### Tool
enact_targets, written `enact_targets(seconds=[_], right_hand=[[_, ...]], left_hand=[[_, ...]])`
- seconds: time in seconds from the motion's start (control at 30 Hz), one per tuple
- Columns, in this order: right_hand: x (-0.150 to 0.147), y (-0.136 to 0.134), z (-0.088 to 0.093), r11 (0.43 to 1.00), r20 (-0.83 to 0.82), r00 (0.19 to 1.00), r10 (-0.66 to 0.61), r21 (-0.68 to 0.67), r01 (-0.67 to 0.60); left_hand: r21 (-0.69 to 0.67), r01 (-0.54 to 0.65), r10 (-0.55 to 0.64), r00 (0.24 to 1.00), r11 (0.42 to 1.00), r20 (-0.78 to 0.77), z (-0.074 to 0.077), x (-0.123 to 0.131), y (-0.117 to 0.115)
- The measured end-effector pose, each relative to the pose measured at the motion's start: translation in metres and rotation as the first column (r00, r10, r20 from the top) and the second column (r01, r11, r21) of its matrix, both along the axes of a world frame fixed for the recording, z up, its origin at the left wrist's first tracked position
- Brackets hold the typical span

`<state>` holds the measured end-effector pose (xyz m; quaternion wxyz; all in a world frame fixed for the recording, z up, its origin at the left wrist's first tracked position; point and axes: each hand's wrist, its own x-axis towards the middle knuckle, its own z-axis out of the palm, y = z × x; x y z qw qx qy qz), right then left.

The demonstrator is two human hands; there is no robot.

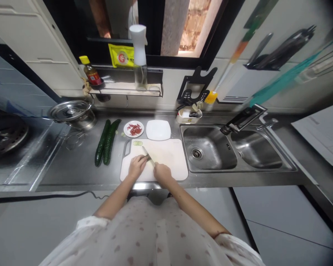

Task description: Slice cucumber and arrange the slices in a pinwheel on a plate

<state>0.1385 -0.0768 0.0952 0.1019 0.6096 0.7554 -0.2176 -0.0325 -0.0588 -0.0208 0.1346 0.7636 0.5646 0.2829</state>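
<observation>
A white cutting board [172, 155] lies on the steel counter in front of me. My right hand [161, 173] is closed round the handle of a knife [147, 154], whose blade points up and left across the board. My left hand [136, 166] is curled beside the blade, fingers pressed down on something I cannot make out. A few pale cucumber slices [138, 143] lie at the board's far left corner. Two whole cucumbers [106, 142] rest on the counter left of the board.
Behind the board stand a small plate of red chopped bits [133, 129] and an empty white dish [158, 130]. A double sink [233, 151] with a tap lies to the right. A steel pot with lid [72, 112] and a shelf of bottles stand at the back left.
</observation>
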Motion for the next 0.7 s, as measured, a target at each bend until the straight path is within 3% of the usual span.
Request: enact_targets(seconds=[0.3,0.7], right_hand=[[0.004,-0.01,0.0,1.0,0.027,1.0,-0.01,-0.025,0.011],[-0.008,0.012,-0.01,1.0,-0.006,1.0,0.007,0.005,-0.007]], left_hand=[[-0.013,-0.005,0.005,1.0,1.0,-0.004,-0.005,0.0,0.001],[0.083,0.027,-0.029,0.999,0.996,0.03,-0.009,-0.001,0.002]])
